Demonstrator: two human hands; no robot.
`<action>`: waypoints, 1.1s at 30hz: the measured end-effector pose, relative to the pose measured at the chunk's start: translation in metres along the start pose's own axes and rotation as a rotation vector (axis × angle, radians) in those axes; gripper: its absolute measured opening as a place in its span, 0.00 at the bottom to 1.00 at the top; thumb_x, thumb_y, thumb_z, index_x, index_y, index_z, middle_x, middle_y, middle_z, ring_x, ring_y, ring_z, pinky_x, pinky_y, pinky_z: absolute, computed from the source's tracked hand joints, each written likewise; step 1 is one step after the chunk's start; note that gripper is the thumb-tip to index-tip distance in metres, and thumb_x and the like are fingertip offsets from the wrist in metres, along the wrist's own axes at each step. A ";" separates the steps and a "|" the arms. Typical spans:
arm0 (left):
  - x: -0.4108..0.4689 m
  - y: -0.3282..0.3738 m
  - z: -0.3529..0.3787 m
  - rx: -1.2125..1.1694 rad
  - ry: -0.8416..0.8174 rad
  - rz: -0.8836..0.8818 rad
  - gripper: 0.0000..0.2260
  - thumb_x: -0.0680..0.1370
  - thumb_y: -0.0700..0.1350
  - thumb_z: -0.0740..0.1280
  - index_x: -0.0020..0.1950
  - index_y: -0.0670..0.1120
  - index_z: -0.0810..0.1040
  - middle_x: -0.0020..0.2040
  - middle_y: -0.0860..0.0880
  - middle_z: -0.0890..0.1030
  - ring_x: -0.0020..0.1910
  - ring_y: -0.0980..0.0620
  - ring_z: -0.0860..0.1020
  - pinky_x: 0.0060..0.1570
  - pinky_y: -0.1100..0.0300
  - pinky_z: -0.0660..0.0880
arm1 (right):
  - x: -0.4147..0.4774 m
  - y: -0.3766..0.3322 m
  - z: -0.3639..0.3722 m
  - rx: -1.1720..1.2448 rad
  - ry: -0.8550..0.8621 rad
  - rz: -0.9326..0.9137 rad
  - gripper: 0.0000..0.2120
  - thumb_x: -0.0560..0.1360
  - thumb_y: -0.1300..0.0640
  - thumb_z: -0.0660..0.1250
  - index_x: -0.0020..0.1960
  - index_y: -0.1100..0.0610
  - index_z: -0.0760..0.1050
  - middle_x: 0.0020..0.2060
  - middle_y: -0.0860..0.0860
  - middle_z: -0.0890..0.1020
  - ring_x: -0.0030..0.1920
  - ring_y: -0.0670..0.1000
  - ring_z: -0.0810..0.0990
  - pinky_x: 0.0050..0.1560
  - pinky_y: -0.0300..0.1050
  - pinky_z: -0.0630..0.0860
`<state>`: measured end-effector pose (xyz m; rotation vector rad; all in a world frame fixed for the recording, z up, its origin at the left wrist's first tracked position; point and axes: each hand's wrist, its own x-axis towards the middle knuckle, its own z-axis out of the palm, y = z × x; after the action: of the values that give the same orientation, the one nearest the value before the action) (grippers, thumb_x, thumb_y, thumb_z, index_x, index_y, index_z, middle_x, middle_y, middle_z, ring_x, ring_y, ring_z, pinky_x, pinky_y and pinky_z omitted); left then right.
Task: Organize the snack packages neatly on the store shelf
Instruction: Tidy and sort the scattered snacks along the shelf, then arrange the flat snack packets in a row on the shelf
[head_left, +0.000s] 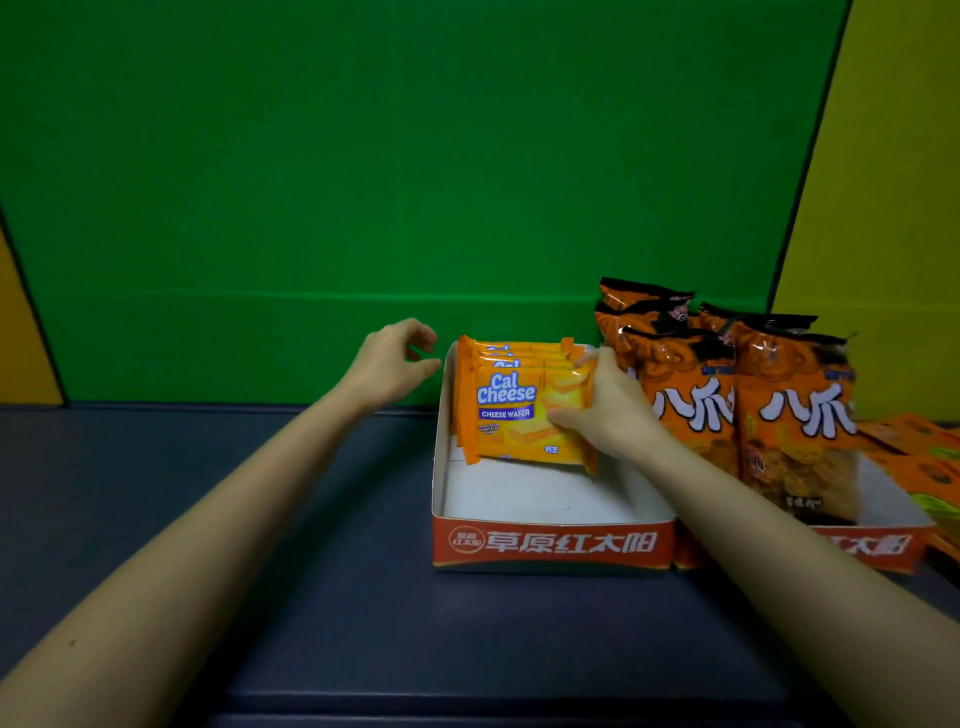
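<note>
Several orange Cal Cheese wafer packs (511, 410) stand upright in a row at the back of a red-fronted cardboard tray (553, 545). My right hand (608, 408) grips the right edge of the front packs, thumb on the front face and fingers behind. My left hand (395, 364) hovers just left of the tray's back corner, fingers loosely curled and holding nothing. The front half of the tray is bare white cardboard.
A second red tray (862, 545) to the right holds several tall orange snack bags (795, 410). More orange packages (924, 457) lie flat at the far right. The dark blue shelf (260, 519) stretches left, with a green back wall (363, 182) behind.
</note>
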<state>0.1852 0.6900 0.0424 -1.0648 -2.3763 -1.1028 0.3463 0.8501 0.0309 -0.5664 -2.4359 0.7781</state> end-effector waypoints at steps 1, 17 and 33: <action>-0.003 -0.001 -0.002 0.000 0.014 -0.012 0.12 0.74 0.38 0.68 0.58 0.38 0.77 0.55 0.41 0.81 0.48 0.44 0.78 0.51 0.61 0.70 | 0.003 0.000 0.002 -0.056 0.009 -0.017 0.29 0.71 0.59 0.72 0.67 0.58 0.61 0.64 0.56 0.73 0.63 0.56 0.72 0.50 0.40 0.65; -0.069 -0.023 -0.038 0.531 0.028 0.005 0.12 0.78 0.47 0.62 0.59 0.44 0.76 0.58 0.46 0.79 0.59 0.45 0.75 0.52 0.54 0.72 | -0.008 -0.043 0.002 -0.581 0.055 -0.395 0.21 0.76 0.47 0.61 0.66 0.56 0.70 0.61 0.55 0.74 0.62 0.57 0.71 0.58 0.51 0.69; -0.203 -0.131 -0.207 0.762 0.099 -0.335 0.12 0.79 0.51 0.60 0.54 0.46 0.76 0.55 0.46 0.81 0.54 0.43 0.78 0.45 0.55 0.72 | -0.075 -0.215 0.139 -0.220 -0.358 -0.694 0.14 0.75 0.46 0.64 0.59 0.48 0.76 0.55 0.46 0.81 0.57 0.51 0.78 0.58 0.49 0.75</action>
<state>0.2199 0.3765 -0.0019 -0.3486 -2.5862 -0.2389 0.2743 0.5933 0.0416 0.3832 -2.7840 0.3342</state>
